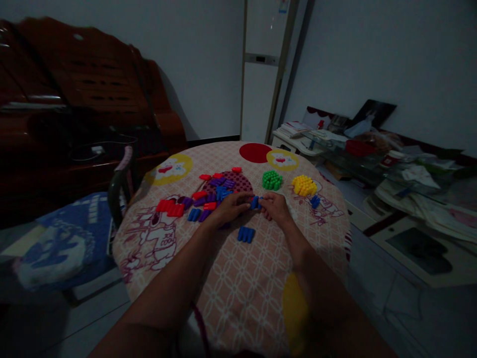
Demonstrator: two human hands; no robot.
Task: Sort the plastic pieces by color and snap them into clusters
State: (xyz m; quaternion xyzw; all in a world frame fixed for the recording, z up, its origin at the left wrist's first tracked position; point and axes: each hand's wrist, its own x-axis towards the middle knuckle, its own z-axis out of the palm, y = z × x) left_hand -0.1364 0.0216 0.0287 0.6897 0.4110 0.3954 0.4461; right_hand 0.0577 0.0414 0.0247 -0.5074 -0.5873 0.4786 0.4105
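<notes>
My left hand (231, 206) and my right hand (275, 207) meet near the middle of a round table (238, 293) with a patterned cloth. Both pinch a small blue plastic block (255, 202) held between their fingertips. Another blue block piece (246, 234) lies just in front of my hands. Left of my hands are scattered red blocks (169, 207), purple blocks (201, 201) and more blue ones (194, 214). Beyond my right hand sit a green block cluster (272, 180) and a yellow block cluster (304, 185).
A chair (121, 186) stands at the table's left edge, with a dark wooden sofa (74, 109) behind it. A low cluttered table (357, 149) runs along the right wall. A tall white air conditioner (261, 69) stands in the corner.
</notes>
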